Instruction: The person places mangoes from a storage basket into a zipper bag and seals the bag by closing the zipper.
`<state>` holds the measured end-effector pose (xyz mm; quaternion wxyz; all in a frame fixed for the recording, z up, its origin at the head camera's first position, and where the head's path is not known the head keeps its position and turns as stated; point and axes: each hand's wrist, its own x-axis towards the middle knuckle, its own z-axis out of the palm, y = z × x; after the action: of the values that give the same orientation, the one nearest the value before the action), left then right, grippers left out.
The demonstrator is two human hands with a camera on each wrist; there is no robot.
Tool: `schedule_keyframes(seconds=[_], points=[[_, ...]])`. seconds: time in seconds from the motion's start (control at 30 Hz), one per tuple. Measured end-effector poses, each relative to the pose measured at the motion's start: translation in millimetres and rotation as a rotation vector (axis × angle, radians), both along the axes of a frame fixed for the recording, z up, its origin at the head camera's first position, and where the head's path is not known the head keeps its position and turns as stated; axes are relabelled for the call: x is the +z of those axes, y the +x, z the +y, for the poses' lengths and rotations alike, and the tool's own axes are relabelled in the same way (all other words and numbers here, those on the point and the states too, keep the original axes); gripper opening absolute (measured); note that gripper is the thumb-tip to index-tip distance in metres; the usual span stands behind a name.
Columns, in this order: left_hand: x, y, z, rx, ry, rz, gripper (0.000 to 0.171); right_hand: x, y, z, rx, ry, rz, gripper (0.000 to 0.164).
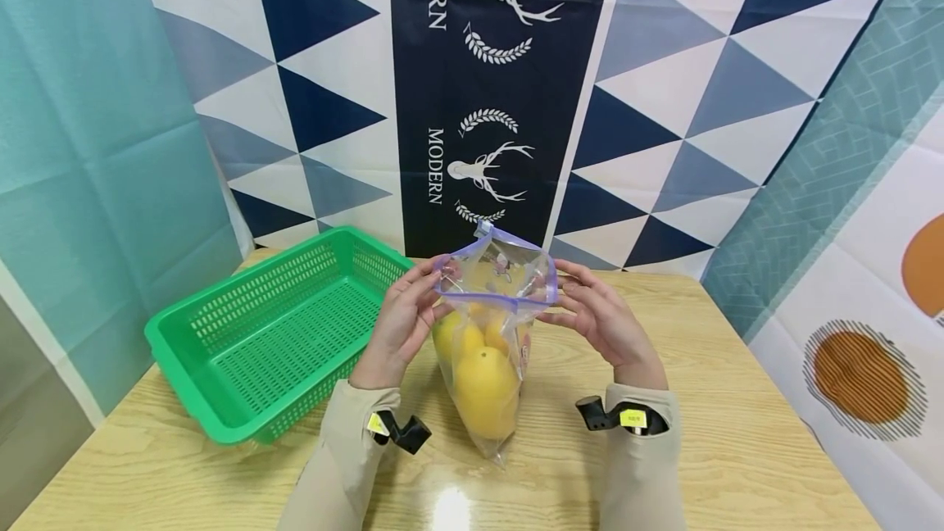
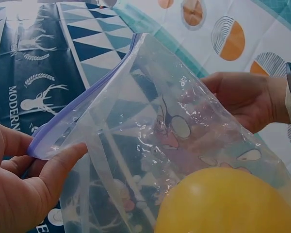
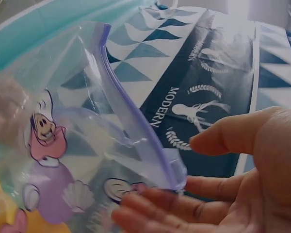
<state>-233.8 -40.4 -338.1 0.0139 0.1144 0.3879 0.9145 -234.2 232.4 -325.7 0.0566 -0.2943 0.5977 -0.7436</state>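
A clear zip bag [image 1: 490, 285] with a purple zip rim and printed cartoon figures stands upright on the table, its mouth wide apart. Inside sit several round yellow fruits [image 1: 487, 392], one with a greenish side; their exact kind I cannot tell. My left hand [image 1: 401, 314] holds the bag's left rim corner, thumb on the near side and fingers round the zip end. At the opposite corner, my right hand [image 1: 601, 314] touches the rim with spread, loosely bent fingers. In the right wrist view its thumb [image 3: 218, 136] stands apart from the zip end.
A green perforated plastic basket [image 1: 173, 359] sits at the left of the wooden table [image 1: 737, 433], close to my left forearm. Patterned cloths hang behind the table and along both sides. Small black cameras [image 1: 411, 435] are strapped to both wrists.
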Motion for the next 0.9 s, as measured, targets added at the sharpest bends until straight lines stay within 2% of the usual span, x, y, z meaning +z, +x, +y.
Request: schedule_keyframes(seconds=[0.23, 0.53, 0.7, 0.8, 0.9], points=[[0.1, 0.3, -0.4, 0.001, 0.0, 0.011, 0.034, 20.1, 27.0, 1.2, -0.262, 0.412, 0.038, 0.054], [-0.2, 0.3, 0.4, 0.01, -0.01, 0.003, 0.033, 38.0, 67.5, -24.3, -0.496, 0.941, 0.229, 0.061], [-0.6, 0.2, 0.5, 0.016, -0.012, 0.002, 0.032, 37.7, 82.3, -49.9, -0.676, 1.061, 0.376, 0.053], [-1.0, 0.1, 0.7, 0.019, -0.016, 0.002, 0.033, 35.3, 88.5, -62.6, -0.773, 1.068, 0.46, 0.046], [-1.1, 0.1, 1.3, 0.025, -0.019, 0.004, 0.032, 32.4, 91.5, -73.1, -0.832, 1.082, 0.513, 0.045]])
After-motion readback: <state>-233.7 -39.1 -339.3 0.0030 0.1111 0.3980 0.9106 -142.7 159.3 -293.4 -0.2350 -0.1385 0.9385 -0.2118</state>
